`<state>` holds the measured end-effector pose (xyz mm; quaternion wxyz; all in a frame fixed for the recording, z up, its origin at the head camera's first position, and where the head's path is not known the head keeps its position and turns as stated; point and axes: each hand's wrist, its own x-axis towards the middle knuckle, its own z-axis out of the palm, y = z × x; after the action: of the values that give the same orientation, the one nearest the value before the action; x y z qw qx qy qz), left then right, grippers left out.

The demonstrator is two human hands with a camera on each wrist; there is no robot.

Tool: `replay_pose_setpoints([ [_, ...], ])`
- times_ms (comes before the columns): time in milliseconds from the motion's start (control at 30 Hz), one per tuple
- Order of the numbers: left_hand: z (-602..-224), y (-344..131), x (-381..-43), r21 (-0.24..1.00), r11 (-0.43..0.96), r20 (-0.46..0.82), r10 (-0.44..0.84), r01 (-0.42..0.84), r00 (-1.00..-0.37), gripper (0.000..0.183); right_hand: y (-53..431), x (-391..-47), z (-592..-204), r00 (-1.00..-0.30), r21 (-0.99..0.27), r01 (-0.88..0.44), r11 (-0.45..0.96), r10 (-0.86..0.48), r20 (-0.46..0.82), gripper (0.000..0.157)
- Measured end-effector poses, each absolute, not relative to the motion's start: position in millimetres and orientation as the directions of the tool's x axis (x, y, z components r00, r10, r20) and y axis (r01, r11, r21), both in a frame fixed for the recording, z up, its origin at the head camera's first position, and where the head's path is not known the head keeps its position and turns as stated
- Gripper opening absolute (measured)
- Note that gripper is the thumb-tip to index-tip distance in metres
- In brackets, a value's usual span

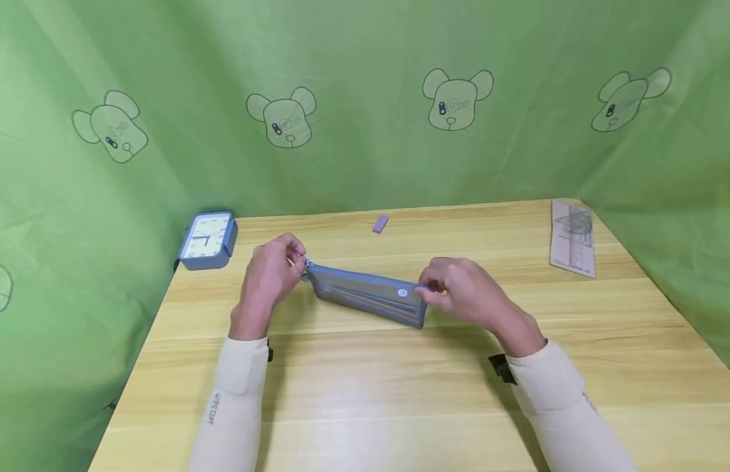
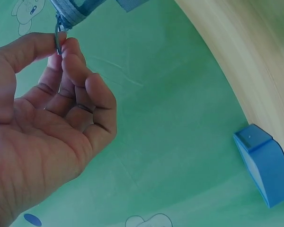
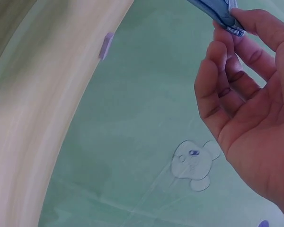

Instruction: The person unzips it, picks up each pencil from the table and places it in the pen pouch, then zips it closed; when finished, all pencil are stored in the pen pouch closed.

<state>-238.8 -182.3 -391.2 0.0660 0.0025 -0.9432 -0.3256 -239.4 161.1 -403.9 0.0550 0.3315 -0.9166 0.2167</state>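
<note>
A blue-grey see-through zip pencil case (image 1: 365, 293) stretches between both hands over the middle of the wooden table. At its left end, the left hand (image 1: 272, 272) pinches a thin zipper pull (image 2: 58, 41) between thumb and index finger. The right hand (image 1: 470, 292) holds the upper right corner of the case, and in the right wrist view its thumb and fingers pinch the zipper's end (image 3: 235, 31). The zip edge lies along the top, and a small round white label (image 1: 402, 293) shows near the right end. What the case contains cannot be made out.
A blue square clock (image 1: 207, 240) lies at the table's back left. Near the back edge is a small purple eraser (image 1: 380, 223). Clear rulers in a flat packet (image 1: 572, 239) lie at the back right. Green curtains (image 1: 365, 157) with bear-head prints surround the table (image 1: 365, 400).
</note>
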Motion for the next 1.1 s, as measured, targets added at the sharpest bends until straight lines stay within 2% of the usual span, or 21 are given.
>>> replay_pose_setpoints([
  [200, -384.7, -192.6, -236.7, 0.628, 0.778, 0.128, -0.071, 0.026, -0.989, 0.016, 125.4, -220.0, -410.0, -0.69, -0.284, -0.722, 0.63, -0.63, 0.356, 0.012],
  [400, -376.2, -201.7, -229.6, 0.626, 0.778, 0.188, -0.093, 0.046, -0.978, 0.02, 70.7, -199.3, -426.5, -0.564, -0.074, -0.799, 0.597, -0.701, 0.437, 0.015],
  [533, -374.3, -207.1, -226.7, 0.624, 0.779, 0.2, -0.09, 0.056, -0.976, 0.026, 33.8, -184.0, -443.1, -0.49, 0.05, -0.824, 0.565, -0.753, 0.439, 0.014],
  [700, -375.8, -212.2, -226.2, 0.615, 0.787, 0.184, -0.078, 0.053, -0.98, 0.038, 1.1, -164.6, -459.0, -0.42, 0.149, -0.853, 0.501, -0.826, 0.375, 0.023],
  [833, -375.8, -215.5, -225.2, 0.607, 0.794, 0.15, -0.057, 0.047, -0.987, 0.045, -8.0, -157.1, -462.2, -0.416, 0.14, -0.868, 0.475, -0.853, 0.315, 0.029],
  [1100, -388.5, -230.6, -222.4, 0.544, 0.838, 0.006, 0.059, 0.052, -0.998, 0.071, 21.0, -168.4, -464.8, -0.521, -0.099, -0.853, 0.513, -0.824, 0.222, 0.023],
])
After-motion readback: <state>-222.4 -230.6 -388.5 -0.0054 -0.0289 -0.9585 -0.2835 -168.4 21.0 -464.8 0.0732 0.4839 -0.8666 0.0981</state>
